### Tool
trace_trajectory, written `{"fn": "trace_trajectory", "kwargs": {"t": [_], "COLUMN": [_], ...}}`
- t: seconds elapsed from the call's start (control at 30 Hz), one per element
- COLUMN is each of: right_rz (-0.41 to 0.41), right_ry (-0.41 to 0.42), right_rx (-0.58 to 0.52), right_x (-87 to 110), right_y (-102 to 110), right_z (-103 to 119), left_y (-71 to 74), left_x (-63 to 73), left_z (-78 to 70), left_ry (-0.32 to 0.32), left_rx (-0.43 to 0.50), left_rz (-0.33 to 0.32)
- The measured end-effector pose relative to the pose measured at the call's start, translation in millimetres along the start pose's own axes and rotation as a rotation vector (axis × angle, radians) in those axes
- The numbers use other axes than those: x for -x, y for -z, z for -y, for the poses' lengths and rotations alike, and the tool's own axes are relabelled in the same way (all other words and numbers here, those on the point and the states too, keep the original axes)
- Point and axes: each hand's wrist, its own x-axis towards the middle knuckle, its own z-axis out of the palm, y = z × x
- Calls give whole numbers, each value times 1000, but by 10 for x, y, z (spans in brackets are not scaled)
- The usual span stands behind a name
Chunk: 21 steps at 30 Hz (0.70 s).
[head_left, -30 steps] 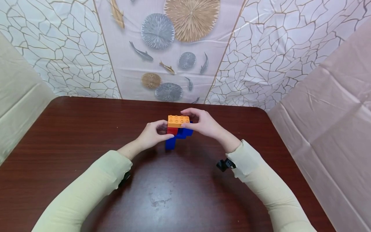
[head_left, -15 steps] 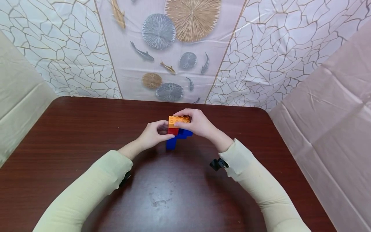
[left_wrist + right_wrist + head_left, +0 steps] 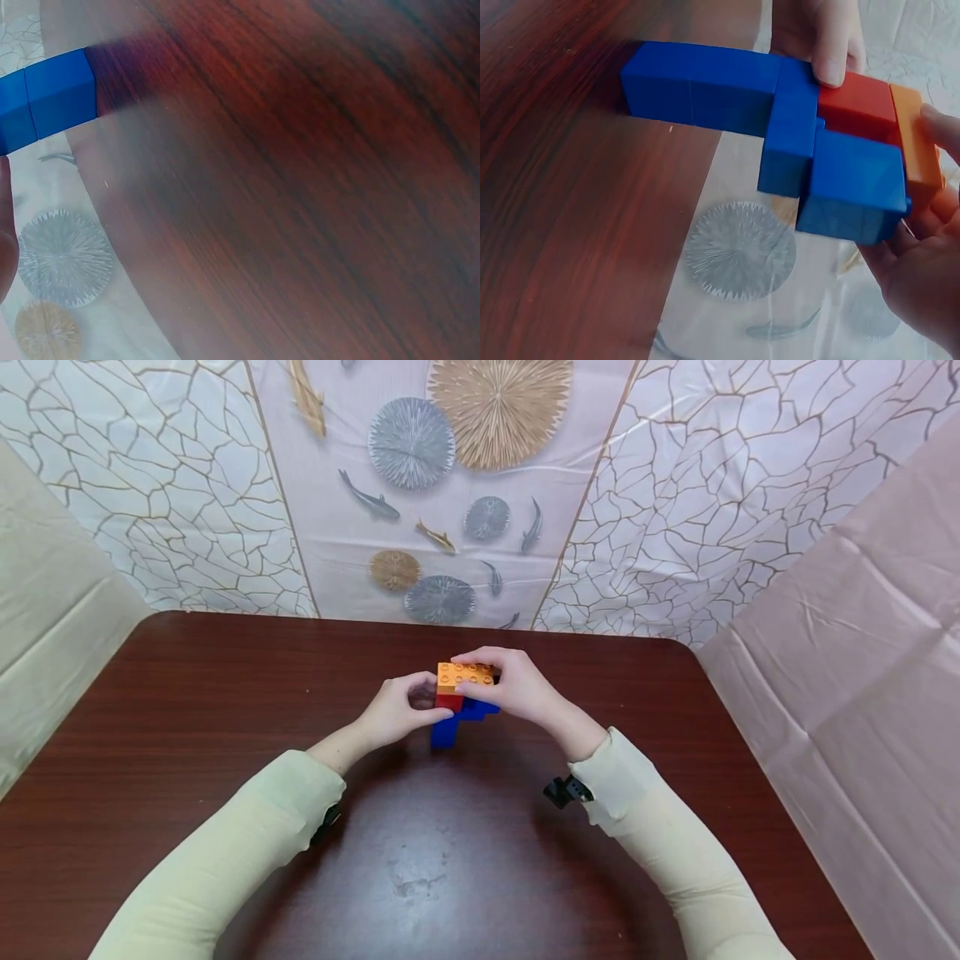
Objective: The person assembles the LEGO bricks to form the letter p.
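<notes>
A stack of toy building bricks stands on the dark wooden table (image 3: 225, 877). At its foot is a column of blue bricks (image 3: 443, 732), also at the edge of the left wrist view (image 3: 61, 94). More blue bricks (image 3: 853, 184) step out to one side. Above the column sits a red brick (image 3: 857, 103), topped by a studded orange brick (image 3: 465, 675). My left hand (image 3: 390, 712) grips the red brick, thumb in front where it meets the blue. My right hand (image 3: 517, 683) pinches the orange brick between thumb and fingers; its far fingers are partly hidden.
Behind the table hangs a patterned cloth (image 3: 442, 510) with fish and round motifs. Plain pale cloth (image 3: 862, 652) closes off the right side. A small black device (image 3: 567, 791) is strapped at the right sleeve cuff.
My right hand has slid left along the orange brick from its right end, then shifted slightly back right. The left hand and the stack have stayed nearly still.
</notes>
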Motion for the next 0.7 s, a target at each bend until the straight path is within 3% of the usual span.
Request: {"fn": "trace_trajectory", "kwargs": {"t": [0.23, 0.7], "right_rz": [6, 6], "right_ry": [-69, -106], "right_rx": [-76, -80], "right_x": [93, 113], "right_y": [93, 140], "right_z": [-124, -178], "left_y": [-5, 11], "left_x": [-4, -17], "left_z": [-7, -18], "left_ry": [26, 71], "left_rx": [-13, -32], "left_rz": [-3, 21]}}
